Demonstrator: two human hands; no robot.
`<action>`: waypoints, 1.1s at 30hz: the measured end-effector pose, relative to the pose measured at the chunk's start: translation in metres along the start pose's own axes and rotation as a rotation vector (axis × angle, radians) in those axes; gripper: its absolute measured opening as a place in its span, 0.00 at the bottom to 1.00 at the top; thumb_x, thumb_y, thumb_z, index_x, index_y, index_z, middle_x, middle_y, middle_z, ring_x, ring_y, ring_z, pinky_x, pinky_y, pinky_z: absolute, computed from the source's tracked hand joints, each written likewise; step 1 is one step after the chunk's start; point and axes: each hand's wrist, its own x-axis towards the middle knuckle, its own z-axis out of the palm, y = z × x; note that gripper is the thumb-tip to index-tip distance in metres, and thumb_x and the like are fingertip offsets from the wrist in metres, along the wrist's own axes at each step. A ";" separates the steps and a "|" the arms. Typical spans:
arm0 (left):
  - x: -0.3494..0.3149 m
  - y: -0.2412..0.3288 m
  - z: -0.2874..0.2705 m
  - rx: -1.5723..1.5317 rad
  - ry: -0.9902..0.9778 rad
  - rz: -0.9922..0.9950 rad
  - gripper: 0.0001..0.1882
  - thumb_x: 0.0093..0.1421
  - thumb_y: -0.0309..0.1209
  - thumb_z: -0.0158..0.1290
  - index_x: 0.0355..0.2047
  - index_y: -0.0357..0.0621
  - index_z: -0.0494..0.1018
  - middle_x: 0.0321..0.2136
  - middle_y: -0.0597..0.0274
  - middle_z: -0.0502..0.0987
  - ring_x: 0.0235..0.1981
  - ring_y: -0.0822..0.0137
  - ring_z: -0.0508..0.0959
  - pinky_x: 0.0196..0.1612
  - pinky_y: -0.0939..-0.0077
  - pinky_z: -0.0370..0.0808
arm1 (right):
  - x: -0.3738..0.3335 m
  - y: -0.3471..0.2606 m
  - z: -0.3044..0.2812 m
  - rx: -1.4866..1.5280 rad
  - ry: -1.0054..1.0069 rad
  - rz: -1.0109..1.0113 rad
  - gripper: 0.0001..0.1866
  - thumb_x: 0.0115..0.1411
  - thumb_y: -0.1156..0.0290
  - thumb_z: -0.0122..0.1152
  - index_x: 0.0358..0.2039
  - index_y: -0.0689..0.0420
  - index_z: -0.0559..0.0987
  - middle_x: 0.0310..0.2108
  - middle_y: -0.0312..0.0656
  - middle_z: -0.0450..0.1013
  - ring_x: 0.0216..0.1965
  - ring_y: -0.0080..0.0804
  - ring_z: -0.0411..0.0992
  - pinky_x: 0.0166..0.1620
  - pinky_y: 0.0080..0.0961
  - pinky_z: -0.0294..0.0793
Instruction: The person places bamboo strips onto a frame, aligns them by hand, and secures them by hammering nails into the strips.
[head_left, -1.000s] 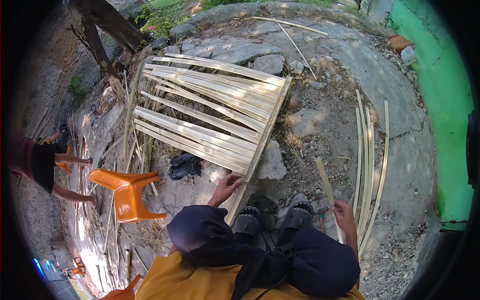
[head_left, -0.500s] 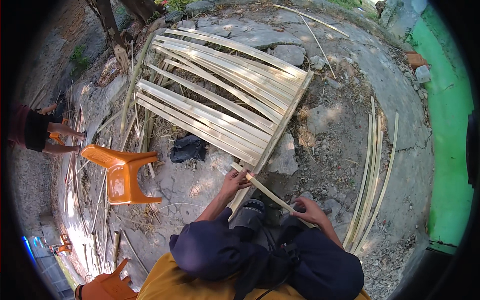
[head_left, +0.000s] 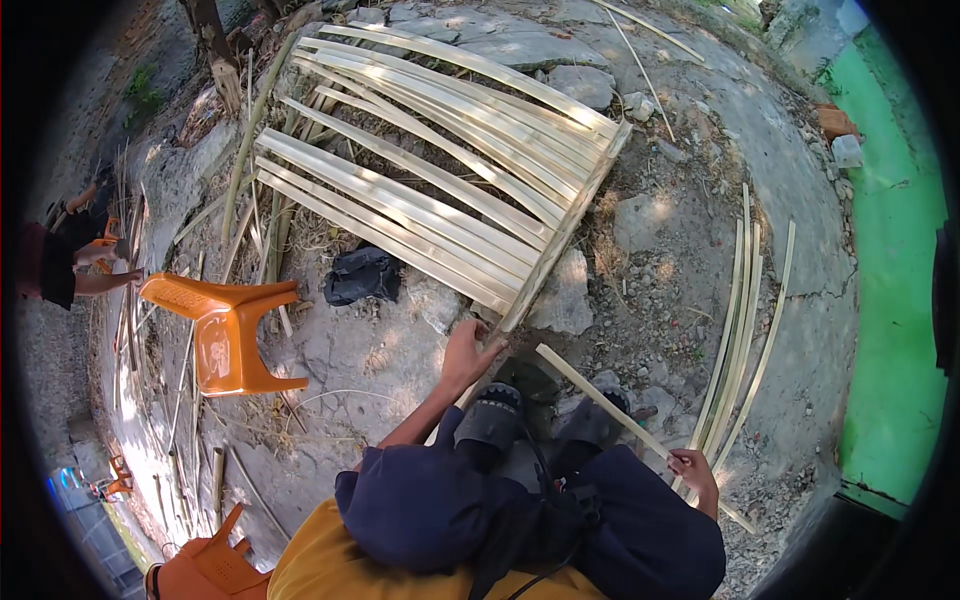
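My right hand (head_left: 693, 472) is closed on a thin pale bamboo strip (head_left: 600, 398), which slants up and left across the space above my shoes. My left hand (head_left: 468, 358) grips the long split-bamboo crosspiece (head_left: 565, 235) near its lower part, fingers closed round its edge. Many flat bamboo slats (head_left: 400, 212) lie side by side, away to the upper left, their right ends along that crosspiece. Below my left hand the crosspiece runs on, partly hidden by my hand and leg.
Several loose strips (head_left: 738, 330) lie on the ground at the right. An orange plastic chair (head_left: 222, 350) lies tipped at the left, near a black plastic bag (head_left: 362, 275). Another person's arm (head_left: 105, 283) shows at far left. A green wall (head_left: 885, 280) stands at right.
The bamboo strip has moved right and down with my right hand, out of my left hand. My left hand has dropped slightly and now holds the crosspiece.
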 end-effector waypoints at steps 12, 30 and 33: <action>-0.028 0.008 0.015 -0.458 -0.110 -0.391 0.18 0.72 0.41 0.53 0.36 0.35 0.78 0.21 0.59 0.78 0.21 0.71 0.77 0.28 0.69 0.74 | 0.049 -0.044 0.014 -0.238 -0.007 -0.057 0.12 0.67 0.68 0.66 0.43 0.65 0.86 0.26 0.33 0.76 0.27 0.19 0.71 0.31 0.24 0.70; -0.021 0.025 -0.010 -0.804 -0.163 -0.513 0.19 0.73 0.42 0.53 0.39 0.35 0.74 0.28 0.59 0.81 0.20 0.70 0.79 0.26 0.73 0.78 | 0.117 -0.105 0.047 -0.181 -0.166 -0.159 0.14 0.69 0.71 0.63 0.49 0.66 0.84 0.28 0.33 0.77 0.31 0.20 0.72 0.33 0.24 0.70; -0.026 -0.010 -0.010 -0.613 -0.102 -0.499 0.19 0.73 0.43 0.53 0.43 0.35 0.72 0.30 0.57 0.82 0.28 0.67 0.82 0.31 0.72 0.79 | 0.128 -0.155 0.075 -0.125 -0.145 -0.032 0.14 0.69 0.70 0.63 0.49 0.64 0.84 0.28 0.33 0.77 0.30 0.20 0.71 0.34 0.23 0.70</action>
